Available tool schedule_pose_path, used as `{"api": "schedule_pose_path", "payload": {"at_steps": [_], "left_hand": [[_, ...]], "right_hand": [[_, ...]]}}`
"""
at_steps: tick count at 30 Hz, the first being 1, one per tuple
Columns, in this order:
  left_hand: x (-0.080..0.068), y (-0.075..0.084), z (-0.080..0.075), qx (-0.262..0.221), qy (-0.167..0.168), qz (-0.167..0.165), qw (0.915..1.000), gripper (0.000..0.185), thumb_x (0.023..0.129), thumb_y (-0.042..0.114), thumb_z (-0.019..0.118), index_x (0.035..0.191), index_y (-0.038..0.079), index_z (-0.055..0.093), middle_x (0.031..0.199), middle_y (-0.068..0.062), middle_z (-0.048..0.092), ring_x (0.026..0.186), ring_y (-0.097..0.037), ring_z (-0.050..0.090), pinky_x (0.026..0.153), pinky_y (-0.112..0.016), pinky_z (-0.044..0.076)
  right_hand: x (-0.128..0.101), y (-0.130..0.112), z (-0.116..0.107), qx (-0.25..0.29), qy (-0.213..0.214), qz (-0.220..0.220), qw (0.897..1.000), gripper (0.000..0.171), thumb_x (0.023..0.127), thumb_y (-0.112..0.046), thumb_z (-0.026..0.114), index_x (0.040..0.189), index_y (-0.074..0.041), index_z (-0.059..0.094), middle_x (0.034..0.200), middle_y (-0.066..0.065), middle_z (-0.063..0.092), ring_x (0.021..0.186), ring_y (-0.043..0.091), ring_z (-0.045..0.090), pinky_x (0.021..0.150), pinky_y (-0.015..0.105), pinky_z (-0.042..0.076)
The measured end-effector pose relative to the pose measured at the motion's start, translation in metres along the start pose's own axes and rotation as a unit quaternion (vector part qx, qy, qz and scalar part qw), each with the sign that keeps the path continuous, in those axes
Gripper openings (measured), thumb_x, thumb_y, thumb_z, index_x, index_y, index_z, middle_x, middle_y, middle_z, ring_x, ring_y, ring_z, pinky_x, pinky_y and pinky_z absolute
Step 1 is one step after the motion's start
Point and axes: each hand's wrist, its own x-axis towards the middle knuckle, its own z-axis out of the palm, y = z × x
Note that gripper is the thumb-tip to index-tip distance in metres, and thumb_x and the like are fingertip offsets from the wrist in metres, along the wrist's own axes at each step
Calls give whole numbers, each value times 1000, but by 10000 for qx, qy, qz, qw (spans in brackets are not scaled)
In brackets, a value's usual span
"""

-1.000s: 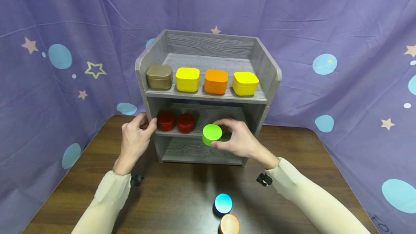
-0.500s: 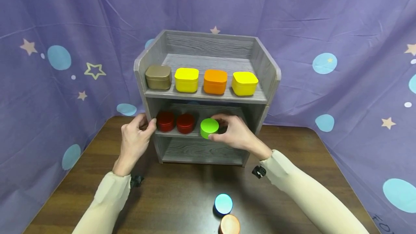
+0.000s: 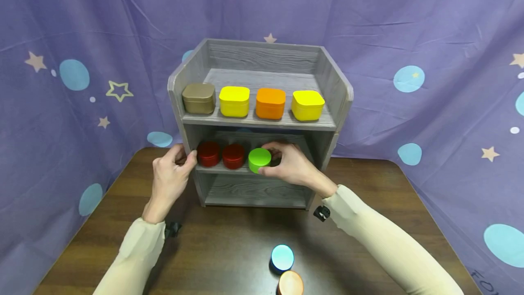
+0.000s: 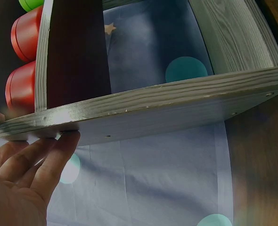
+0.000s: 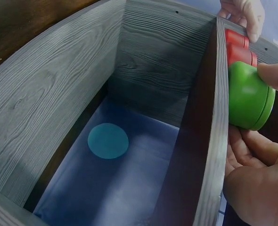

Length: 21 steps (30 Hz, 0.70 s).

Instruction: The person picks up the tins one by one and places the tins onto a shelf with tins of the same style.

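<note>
A grey wooden shelf unit [image 3: 262, 123] stands at the back of the brown table. My right hand [image 3: 288, 165] grips a green round tin [image 3: 259, 159] that sits on the middle shelf, right of two red round tins [image 3: 221, 154]. In the right wrist view the green tin [image 5: 247, 96] rests on the shelf board's front edge with my thumb and fingers round it. My left hand [image 3: 172, 174] holds the unit's left side panel, thumb at the front; in the left wrist view its fingers [image 4: 49, 157] press on the panel beside the red tins [image 4: 23, 87].
On the top shelf stand a gold tin [image 3: 199, 98], two yellow tins [image 3: 234, 101] and an orange tin [image 3: 270, 103]. A blue round tin [image 3: 282, 257] and an orange round tin [image 3: 290, 283] lie on the table near the front edge. The bottom shelf [image 3: 249, 190] holds nothing.
My right hand has carried the green tin up, back and left, from in front of the unit onto the middle shelf beside the red tins. The left hand has stayed put.
</note>
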Motion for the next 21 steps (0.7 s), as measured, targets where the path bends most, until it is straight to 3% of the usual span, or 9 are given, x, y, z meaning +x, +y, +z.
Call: {"api": "schedule_pose_path", "payload": {"at_steps": [21], "left_hand": [[0,0,1,-26,15,-16,10000,10,94,8,76,99,-1,76,84,-20,83,77,29,52,71,-2,40]], "right_hand": [[6,1,1,9,-160,150,9998,61,90,-30,85,143,-7,67,130,12,76,114,29,72,102,47,59]]}}
